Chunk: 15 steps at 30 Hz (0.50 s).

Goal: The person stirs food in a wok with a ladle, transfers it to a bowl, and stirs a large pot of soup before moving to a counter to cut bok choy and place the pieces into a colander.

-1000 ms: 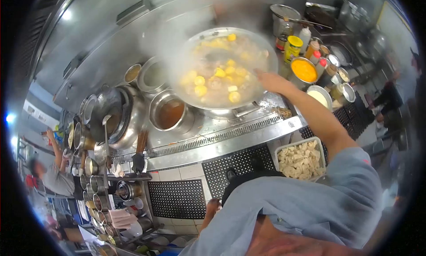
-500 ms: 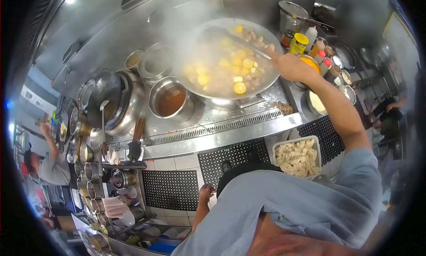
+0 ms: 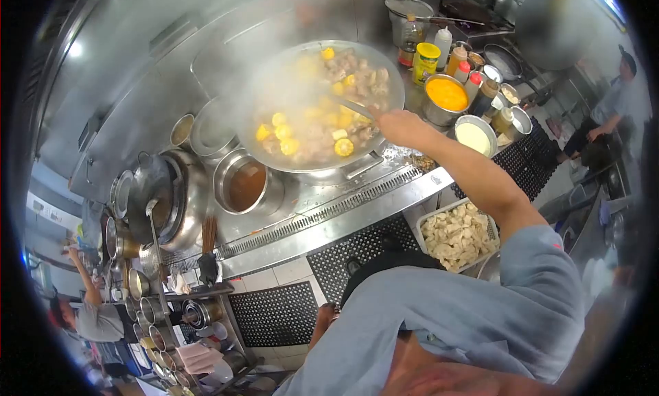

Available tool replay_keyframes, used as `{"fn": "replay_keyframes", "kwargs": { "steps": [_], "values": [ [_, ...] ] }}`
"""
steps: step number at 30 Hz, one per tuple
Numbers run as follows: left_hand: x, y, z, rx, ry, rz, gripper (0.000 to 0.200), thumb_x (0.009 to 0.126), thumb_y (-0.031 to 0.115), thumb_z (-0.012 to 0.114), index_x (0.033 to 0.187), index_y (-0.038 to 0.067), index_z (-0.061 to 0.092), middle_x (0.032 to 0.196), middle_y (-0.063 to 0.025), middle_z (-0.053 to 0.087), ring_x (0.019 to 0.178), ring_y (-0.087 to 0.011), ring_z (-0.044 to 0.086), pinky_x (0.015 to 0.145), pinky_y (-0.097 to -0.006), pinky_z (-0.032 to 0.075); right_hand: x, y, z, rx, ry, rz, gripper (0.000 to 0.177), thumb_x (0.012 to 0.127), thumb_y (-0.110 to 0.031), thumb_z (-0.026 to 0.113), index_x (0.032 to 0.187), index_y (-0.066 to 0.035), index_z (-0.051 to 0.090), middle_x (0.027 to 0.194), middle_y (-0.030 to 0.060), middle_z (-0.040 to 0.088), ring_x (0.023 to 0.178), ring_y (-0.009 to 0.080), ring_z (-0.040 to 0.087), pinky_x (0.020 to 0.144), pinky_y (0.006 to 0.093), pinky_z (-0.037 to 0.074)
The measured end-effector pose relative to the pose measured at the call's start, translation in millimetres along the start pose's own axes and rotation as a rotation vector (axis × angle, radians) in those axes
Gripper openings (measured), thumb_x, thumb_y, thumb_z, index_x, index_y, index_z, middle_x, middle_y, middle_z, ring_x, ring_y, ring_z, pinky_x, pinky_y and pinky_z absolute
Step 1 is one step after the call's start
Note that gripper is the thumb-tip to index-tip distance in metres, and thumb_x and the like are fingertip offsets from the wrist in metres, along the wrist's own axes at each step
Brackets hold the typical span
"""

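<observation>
My right hand (image 3: pixel 397 127) is closed round the handle of a long-handled metal stirring tool (image 3: pixel 355 108). The tool reaches into a wide, shallow metal pan (image 3: pixel 251 149), its head lost in steam and food. Corn pieces (image 3: pixel 343 147) and pale brown chunks that look like meat (image 3: pixel 371 84) fill the pan. Thick steam covers its left and middle. Low beside my body hangs my left hand (image 3: pixel 325 316), away from the counter. Its fingers are mostly hidden, with a bit of something white next to it.
A pot of brown liquid (image 3: pixel 247 190) stands left of the pan. At the right are a bowl of orange liquid (image 3: pixel 446 94), a bowl of cream-coloured liquid (image 3: pixel 473 136) and several bottles. A basket of pale chunks (image 3: pixel 458 237) sits below the counter edge. Another person (image 3: pixel 611 104) is at far right.
The view has shifted, so the pan and counter appear further left. My right hand has drawn the stirring tool lower, nearer the pan's front-right side. More meat-like chunks show at the back.
</observation>
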<state>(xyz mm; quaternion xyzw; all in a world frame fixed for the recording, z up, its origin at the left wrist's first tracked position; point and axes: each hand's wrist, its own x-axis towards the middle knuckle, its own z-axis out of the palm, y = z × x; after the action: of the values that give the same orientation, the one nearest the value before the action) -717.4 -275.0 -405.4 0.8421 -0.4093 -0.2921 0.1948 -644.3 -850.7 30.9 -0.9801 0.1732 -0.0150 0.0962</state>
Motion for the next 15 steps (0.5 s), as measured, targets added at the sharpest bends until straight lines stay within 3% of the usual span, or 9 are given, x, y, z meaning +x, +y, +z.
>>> {"fn": "replay_keyframes", "kwargs": {
  "steps": [2,4,6,7,9,10,12,14,15],
  "values": [
    [-2,60,-63,-0.022,0.023,-0.11,0.016,0.083,0.015,0.059,0.092,0.002,0.062,0.088,-0.0101,0.067,0.075,-0.0237,0.065,0.062,-0.0371,0.053,-26,-16,-39,0.003,-0.005,0.01,0.051,0.095,-0.02,0.042,0.144,-0.012,0.031,0.084,0.0239,0.065,0.08,0.0417,0.064,0.072,0.0509,0.049],
    [4,78,-73,-0.654,0.037,-0.515,0.018,0.083,0.015,0.059,0.096,0.002,0.061,0.087,-0.0085,0.067,0.075,-0.0214,0.065,0.055,-0.0334,0.051,-43,-21,-49,0.02,-0.016,0.021,0.051,0.095,-0.021,0.041,0.144,-0.013,0.031,0.083,0.0233,0.065,0.079,0.0405,0.064,0.071,0.0509,0.049],
    [23,62,-70,-1.199,0.032,-0.86,0.016,0.092,0.013,0.047,0.1,0.003,0.056,0.083,-0.0092,0.063,0.066,-0.0191,0.063,0.046,-0.0264,0.044,-54,-15,-51,0.286,-0.012,0.06,0.048,0.097,-0.024,0.04,0.144,-0.015,0.032,0.082,0.0226,0.065,0.071,0.0375,0.065,0.07,0.0501,0.049],
    [25,60,-70,-1.184,0.024,-0.853,0.016,0.092,0.013,0.047,0.1,0.003,0.056,0.083,-0.0092,0.063,0.066,-0.0191,0.063,0.046,-0.0264,0.044,-56,-19,-53,0.291,-0.003,0.074,0.048,0.097,-0.024,0.04,0.144,-0.015,0.032,0.082,0.0226,0.065,0.071,0.0375,0.065,0.07,0.0501,0.049],
    [21,61,-65,-0.849,-0.003,-0.548,0.018,0.092,0.017,0.047,0.099,0.002,0.055,0.081,-0.0102,0.062,0.059,-0.0199,0.061,0.045,-0.0284,0.044,-56,-29,-55,0.446,-0.31,0.222,0.048,0.099,-0.028,0.039,0.144,-0.016,0.033,0.082,0.0232,0.065,0.063,0.0352,0.063,0.066,0.0477,0.05],
    [22,58,-66,-0.845,-0.005,-0.542,0.018,0.092,0.017,0.047,0.099,0.002,0.055,0.081,-0.0102,0.062,0.059,-0.0199,0.061,0.045,-0.0284,0.044,-57,-27,-49,0.447,-0.304,0.226,0.048,0.099,-0.028,0.039,0.144,-0.016,0.033,0.082,0.0232,0.065,0.063,0.0352,0.063,0.066,0.0477,0.05],
    [20,54,-65,-0.73,-0.102,-0.563,0.022,0.092,0.021,0.047,0.102,0.003,0.055,0.082,-0.0093,0.062,0.062,-0.0198,0.062,0.048,-0.0315,0.045,-56,-36,-39,0.437,-0.149,0.16,0.047,0.098,-0.023,0.038,0.143,-0.01,0.032,0.078,0.0229,0.064,0.054,0.0323,0.061,0.052,0.0454,0.049],
    [15,51,-60,-0.549,-0.157,-0.445,0.025,0.092,0.025,0.047,0.105,0.004,0.054,0.084,-0.0086,0.062,0.067,-0.0197,0.064,0.053,-0.0347,0.046,-65,-42,-43,0.405,-0.143,0.126,0.047,0.098,-0.023,0.038,0.144,-0.012,0.031,0.081,0.0237,0.064,0.054,0.0314,0.061,0.052,0.0448,0.05],
    [15,51,-58,-0.65,-0.123,-0.472,0.025,0.092,0.024,0.047,0.105,0.005,0.055,0.085,-0.0083,0.063,0.07,-0.0194,0.064,0.057,-0.0357,0.047,-68,-45,-46,0.459,-0.156,0.12,0.049,0.098,-0.024,0.038,0.145,-0.013,0.03,0.082,0.0239,0.064,0.052,0.0315,0.06,0.051,0.0441,0.05]
  ]
}}
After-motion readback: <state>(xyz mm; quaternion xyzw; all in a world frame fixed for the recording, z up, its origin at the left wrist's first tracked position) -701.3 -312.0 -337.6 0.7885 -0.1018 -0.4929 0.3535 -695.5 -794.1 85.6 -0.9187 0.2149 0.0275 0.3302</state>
